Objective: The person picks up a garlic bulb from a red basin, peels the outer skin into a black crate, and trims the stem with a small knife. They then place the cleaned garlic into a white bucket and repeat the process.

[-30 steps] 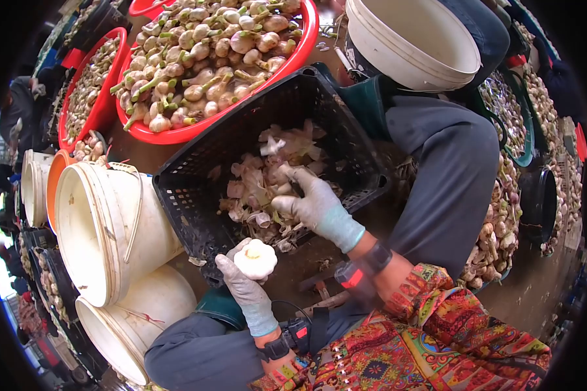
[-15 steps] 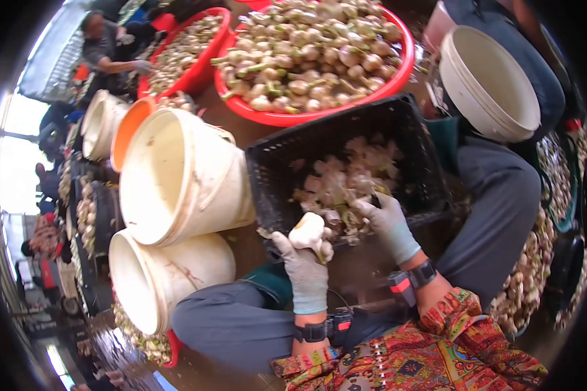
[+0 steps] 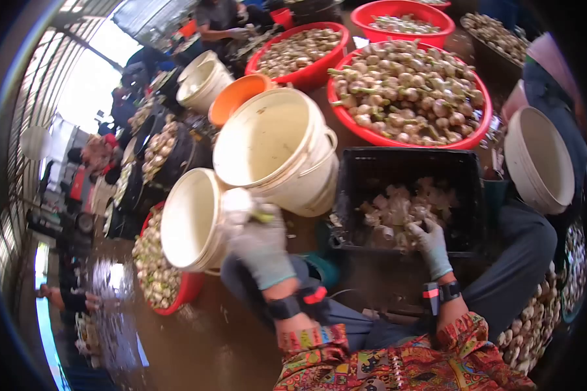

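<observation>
My left hand (image 3: 262,251), gloved and smeared by motion, holds a peeled white garlic bulb (image 3: 237,203) with a greenish stem. It is in front of the mouth of the lower white bucket (image 3: 188,218). Over the near side of a black plastic crate (image 3: 352,225), my gloved right hand (image 3: 432,246) has its fingers curled together. A small dark thing shows at its fingertips, too small to make out. Loose garlic skins (image 3: 394,212) lie heaped in the crate beside that hand.
Behind the crate stands a red tub (image 3: 486,127) heaped with garlic bulbs. A larger white bucket (image 3: 267,140) and an orange bucket (image 3: 231,98) are left of it. A tilted white bucket (image 3: 540,159) is at right. Another person (image 3: 218,23) sits at the back.
My left hand has moved left with the garlic bulb, from the crate's edge to the lower bucket. My right hand stays at the crate. The view has turned left.
</observation>
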A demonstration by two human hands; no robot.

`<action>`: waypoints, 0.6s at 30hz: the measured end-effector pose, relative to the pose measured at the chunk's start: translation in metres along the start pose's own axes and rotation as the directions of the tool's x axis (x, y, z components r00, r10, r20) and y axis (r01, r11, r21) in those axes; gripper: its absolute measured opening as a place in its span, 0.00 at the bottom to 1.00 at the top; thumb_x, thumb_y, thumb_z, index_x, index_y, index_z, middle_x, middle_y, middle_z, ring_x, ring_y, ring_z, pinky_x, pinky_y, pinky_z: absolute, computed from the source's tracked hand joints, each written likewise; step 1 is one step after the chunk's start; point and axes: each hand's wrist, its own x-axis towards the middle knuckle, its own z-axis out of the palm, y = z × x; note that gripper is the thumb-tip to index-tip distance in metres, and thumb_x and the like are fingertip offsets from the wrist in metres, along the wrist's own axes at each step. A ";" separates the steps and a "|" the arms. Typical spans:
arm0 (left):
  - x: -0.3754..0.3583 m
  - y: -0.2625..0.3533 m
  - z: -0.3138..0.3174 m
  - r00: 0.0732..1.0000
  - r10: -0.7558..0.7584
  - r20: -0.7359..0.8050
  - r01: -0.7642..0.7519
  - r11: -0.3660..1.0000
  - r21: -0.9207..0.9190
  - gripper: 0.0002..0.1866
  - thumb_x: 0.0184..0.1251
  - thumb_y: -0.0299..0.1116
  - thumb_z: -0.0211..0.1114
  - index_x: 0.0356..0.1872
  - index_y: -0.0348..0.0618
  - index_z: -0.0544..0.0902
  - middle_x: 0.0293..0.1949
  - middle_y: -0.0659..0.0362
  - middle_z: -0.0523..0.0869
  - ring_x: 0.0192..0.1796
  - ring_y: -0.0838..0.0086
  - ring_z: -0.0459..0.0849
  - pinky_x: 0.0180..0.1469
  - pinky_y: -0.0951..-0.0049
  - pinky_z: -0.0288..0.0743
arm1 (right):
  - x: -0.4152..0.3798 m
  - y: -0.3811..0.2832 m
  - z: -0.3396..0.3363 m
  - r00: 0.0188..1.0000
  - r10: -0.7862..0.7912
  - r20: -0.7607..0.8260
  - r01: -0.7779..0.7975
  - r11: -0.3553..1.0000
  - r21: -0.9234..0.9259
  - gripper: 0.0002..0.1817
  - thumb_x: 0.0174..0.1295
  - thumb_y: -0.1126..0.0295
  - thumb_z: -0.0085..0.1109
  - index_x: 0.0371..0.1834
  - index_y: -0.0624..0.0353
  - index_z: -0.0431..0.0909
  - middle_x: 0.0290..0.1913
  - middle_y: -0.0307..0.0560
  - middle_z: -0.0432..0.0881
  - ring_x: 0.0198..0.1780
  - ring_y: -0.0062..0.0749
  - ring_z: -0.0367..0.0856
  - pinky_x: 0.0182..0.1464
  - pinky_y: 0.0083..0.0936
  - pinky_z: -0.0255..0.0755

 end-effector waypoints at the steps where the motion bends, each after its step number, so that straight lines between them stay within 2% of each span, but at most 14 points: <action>1: 0.010 0.012 0.011 0.986 0.135 -0.093 -0.148 0.977 -0.151 0.42 0.67 0.66 0.46 0.58 0.29 0.67 0.52 0.42 0.76 0.48 0.57 0.79 0.50 0.58 0.77 | 0.003 0.006 -0.001 1.000 0.001 -0.024 -0.003 0.995 -0.103 0.10 0.60 0.69 0.61 0.34 0.67 0.79 0.28 0.39 0.80 0.32 0.19 0.73 0.35 0.23 0.69; 2: 0.037 0.032 -0.002 0.973 0.232 -0.019 -0.231 0.956 -0.180 0.46 0.65 0.65 0.51 0.59 0.22 0.63 0.52 0.39 0.75 0.53 0.53 0.78 0.57 0.55 0.76 | -0.003 -0.010 -0.001 0.997 -0.056 -0.046 0.046 0.980 -0.195 0.12 0.61 0.67 0.60 0.34 0.68 0.79 0.27 0.45 0.80 0.31 0.23 0.74 0.37 0.27 0.70; 3: 0.039 0.026 0.022 0.984 0.154 -0.086 -0.171 0.954 -0.244 0.48 0.64 0.63 0.55 0.61 0.18 0.60 0.56 0.35 0.73 0.56 0.50 0.77 0.60 0.53 0.74 | -0.002 -0.009 0.001 0.997 -0.042 -0.070 0.030 0.987 -0.158 0.13 0.62 0.66 0.59 0.34 0.69 0.78 0.28 0.49 0.79 0.31 0.27 0.74 0.38 0.29 0.70; 4: 0.045 0.009 0.035 0.993 0.102 0.062 -0.095 0.989 -0.113 0.46 0.67 0.59 0.55 0.62 0.18 0.58 0.59 0.31 0.70 0.58 0.48 0.76 0.59 0.54 0.76 | -0.005 -0.014 0.002 0.991 -0.091 -0.094 0.075 0.985 -0.157 0.14 0.63 0.65 0.58 0.37 0.69 0.77 0.28 0.50 0.79 0.31 0.29 0.75 0.38 0.29 0.71; 5: 0.052 -0.011 0.041 0.990 -0.003 0.142 -0.006 0.998 0.062 0.38 0.72 0.53 0.52 0.63 0.21 0.61 0.60 0.33 0.72 0.58 0.51 0.77 0.58 0.55 0.77 | -0.005 -0.020 0.005 0.992 -0.069 -0.110 0.057 0.992 -0.113 0.15 0.64 0.64 0.59 0.40 0.69 0.76 0.29 0.50 0.79 0.32 0.29 0.76 0.39 0.29 0.71; 6: 0.067 -0.036 0.039 0.947 -0.171 0.271 0.109 0.967 0.229 0.34 0.73 0.51 0.50 0.63 0.25 0.64 0.59 0.37 0.74 0.56 0.54 0.79 0.57 0.58 0.78 | -0.005 -0.025 0.006 0.996 0.067 -0.066 -0.068 0.998 0.001 0.16 0.65 0.64 0.59 0.42 0.69 0.76 0.30 0.51 0.80 0.35 0.30 0.78 0.41 0.30 0.72; 7: 0.078 -0.065 0.045 0.865 -0.336 0.373 0.178 0.901 0.397 0.30 0.75 0.48 0.49 0.63 0.28 0.67 0.57 0.40 0.77 0.55 0.58 0.80 0.56 0.60 0.78 | -0.006 -0.028 0.008 0.994 0.104 -0.039 -0.097 0.984 0.148 0.15 0.65 0.64 0.58 0.42 0.68 0.76 0.33 0.53 0.81 0.37 0.34 0.79 0.43 0.32 0.72; 8: 0.088 -0.099 0.047 0.892 -0.388 0.232 0.200 0.799 0.567 0.25 0.75 0.46 0.48 0.61 0.35 0.72 0.55 0.46 0.80 0.49 0.64 0.83 0.52 0.65 0.79 | -0.003 -0.018 0.009 0.997 0.030 -0.065 -0.025 0.997 0.071 0.14 0.65 0.64 0.57 0.42 0.67 0.76 0.34 0.55 0.82 0.37 0.36 0.80 0.43 0.32 0.72; 9: 0.088 -0.145 0.060 0.931 -0.357 0.079 0.194 0.666 0.721 0.23 0.75 0.45 0.48 0.59 0.37 0.74 0.52 0.47 0.81 0.44 0.66 0.83 0.48 0.67 0.79 | 0.001 -0.006 0.009 0.996 -0.042 -0.080 0.041 0.999 -0.009 0.14 0.66 0.64 0.57 0.42 0.67 0.76 0.35 0.56 0.82 0.38 0.39 0.80 0.43 0.33 0.72; 11: 0.110 -0.215 0.060 0.818 -0.574 0.017 0.230 0.354 0.906 0.20 0.73 0.39 0.55 0.58 0.38 0.74 0.51 0.52 0.81 0.41 0.71 0.83 0.44 0.73 0.79 | 0.004 -0.004 0.002 0.998 0.002 -0.060 -0.008 0.995 -0.096 0.14 0.66 0.63 0.57 0.42 0.66 0.76 0.35 0.58 0.81 0.39 0.44 0.81 0.44 0.33 0.72; 12: 0.119 -0.248 0.059 0.758 -0.652 -0.024 0.187 0.182 0.965 0.20 0.72 0.37 0.57 0.59 0.37 0.73 0.50 0.54 0.82 0.41 0.73 0.83 0.42 0.75 0.79 | 0.006 -0.003 -0.001 0.995 0.081 -0.060 -0.086 0.993 -0.083 0.15 0.65 0.62 0.57 0.41 0.66 0.76 0.35 0.59 0.81 0.39 0.45 0.81 0.44 0.34 0.72; 15: 0.172 -0.339 0.009 0.512 -0.828 -0.230 -0.103 -0.325 0.940 0.23 0.69 0.35 0.58 0.62 0.40 0.71 0.46 0.55 0.82 0.36 0.74 0.83 0.39 0.75 0.79 | 0.014 0.003 -0.012 0.950 0.313 -0.015 -0.310 0.945 0.106 0.14 0.65 0.63 0.57 0.41 0.66 0.77 0.34 0.56 0.82 0.37 0.41 0.82 0.42 0.31 0.73; 17: 0.197 -0.382 -0.026 0.399 -0.826 -0.398 -0.312 -0.530 0.788 0.28 0.66 0.37 0.61 0.65 0.40 0.68 0.42 0.55 0.82 0.32 0.73 0.82 0.33 0.73 0.78 | 0.018 -0.011 -0.019 0.957 0.283 -0.069 -0.272 0.952 0.138 0.14 0.65 0.63 0.57 0.42 0.65 0.78 0.34 0.55 0.83 0.37 0.36 0.82 0.43 0.29 0.73; 18: 0.212 -0.398 -0.048 0.331 -0.848 -0.413 -0.431 -0.525 0.734 0.34 0.63 0.41 0.65 0.67 0.39 0.64 0.37 0.55 0.82 0.29 0.73 0.80 0.29 0.72 0.76 | 0.021 -0.008 -0.020 0.953 0.295 -0.072 -0.283 0.949 0.142 0.14 0.65 0.63 0.57 0.43 0.65 0.78 0.35 0.54 0.83 0.38 0.34 0.82 0.44 0.29 0.74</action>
